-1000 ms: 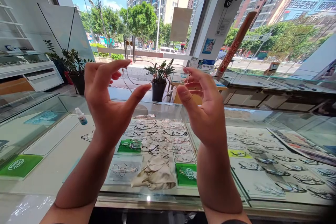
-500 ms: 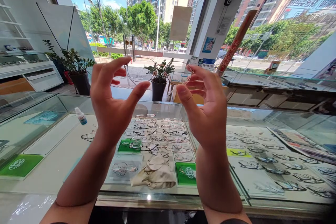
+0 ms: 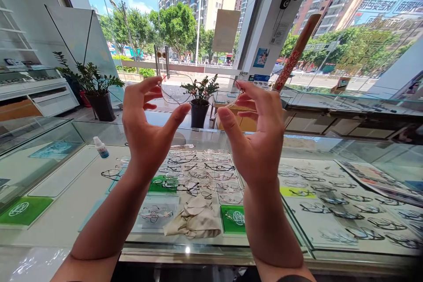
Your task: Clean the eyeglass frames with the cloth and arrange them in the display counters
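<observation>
A pair of round, thin-rimmed metal eyeglasses (image 3: pixel 175 89) is held up at eye level, with its lenses facing me. My left hand (image 3: pixel 148 123) grips the outer edge of the left rim between its fingertips. My right hand (image 3: pixel 253 130) holds the opposite rim the same way. The thumbs sit below the frame, and the temple arms are mostly hidden behind the lenses and fingers.
Below my hands is a glass display counter (image 3: pixel 211 134) with rows of eyeglasses. A crumpled beige cloth (image 3: pixel 193 220) and a small dropper bottle (image 3: pixel 101 147) lie on it. A potted plant (image 3: pixel 199 97) stands beyond the counter, before the shop's glass front.
My left hand has moved right, closer to my right hand. The eyeglasses have turned to face me more squarely, and the view has tilted slightly.
</observation>
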A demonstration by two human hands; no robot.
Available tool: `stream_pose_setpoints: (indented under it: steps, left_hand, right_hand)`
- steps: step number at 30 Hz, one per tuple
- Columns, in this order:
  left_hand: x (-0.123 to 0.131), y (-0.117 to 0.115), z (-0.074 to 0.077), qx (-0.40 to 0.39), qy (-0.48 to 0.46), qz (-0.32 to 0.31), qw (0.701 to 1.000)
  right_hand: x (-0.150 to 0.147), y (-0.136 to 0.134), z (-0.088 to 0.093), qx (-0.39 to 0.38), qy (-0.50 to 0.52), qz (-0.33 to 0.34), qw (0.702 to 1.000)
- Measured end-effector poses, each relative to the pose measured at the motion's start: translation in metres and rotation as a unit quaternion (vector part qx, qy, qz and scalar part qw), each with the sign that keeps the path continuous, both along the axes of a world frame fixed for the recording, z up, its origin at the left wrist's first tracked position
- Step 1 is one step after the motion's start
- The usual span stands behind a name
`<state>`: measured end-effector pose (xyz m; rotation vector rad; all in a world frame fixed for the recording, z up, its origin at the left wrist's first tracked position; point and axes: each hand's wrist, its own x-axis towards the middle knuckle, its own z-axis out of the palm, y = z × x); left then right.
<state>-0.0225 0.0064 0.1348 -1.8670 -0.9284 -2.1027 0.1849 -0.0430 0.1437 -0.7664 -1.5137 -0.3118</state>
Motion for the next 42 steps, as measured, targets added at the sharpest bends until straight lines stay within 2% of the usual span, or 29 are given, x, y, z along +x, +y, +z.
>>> stream_pose_setpoints:
  steps: [6,9,18,28,31,34,37,42]
  left_hand:
    - [0.002,0.006,-0.003,0.006,-0.004,0.007,1.0]
    - [0.003,0.008,-0.004,0.007,-0.011,-0.008,1.0]
    - [0.006,0.022,-0.009,0.056,-0.079,-0.141,0.985]
    - [0.01,0.029,-0.011,0.132,-0.077,-0.113,0.982]
    - [0.01,0.03,-0.013,0.118,-0.076,-0.136,0.981]
    - [0.01,0.031,-0.015,0.098,-0.072,-0.162,0.979]
    - [0.011,0.031,-0.015,0.098,-0.07,-0.144,0.982]
    - [0.013,0.027,-0.013,0.1,-0.049,-0.105,0.988]
  right_hand:
    - [-0.001,0.0,0.0,-0.011,0.015,0.023,1.0]
    - [-0.001,0.002,-0.001,-0.019,0.023,0.028,0.999]
    - [0.001,0.011,-0.006,-0.01,0.052,0.063,0.997]
    - [0.003,0.015,-0.003,-0.001,0.085,0.094,0.992]
    - [0.001,0.014,0.0,-0.022,0.102,0.129,0.986]
    - [0.001,0.012,0.003,-0.036,0.14,0.197,0.97]
    - [0.0,0.011,0.004,-0.051,0.166,0.248,0.953]
    - [0.001,0.01,0.003,-0.072,0.164,0.235,0.955]
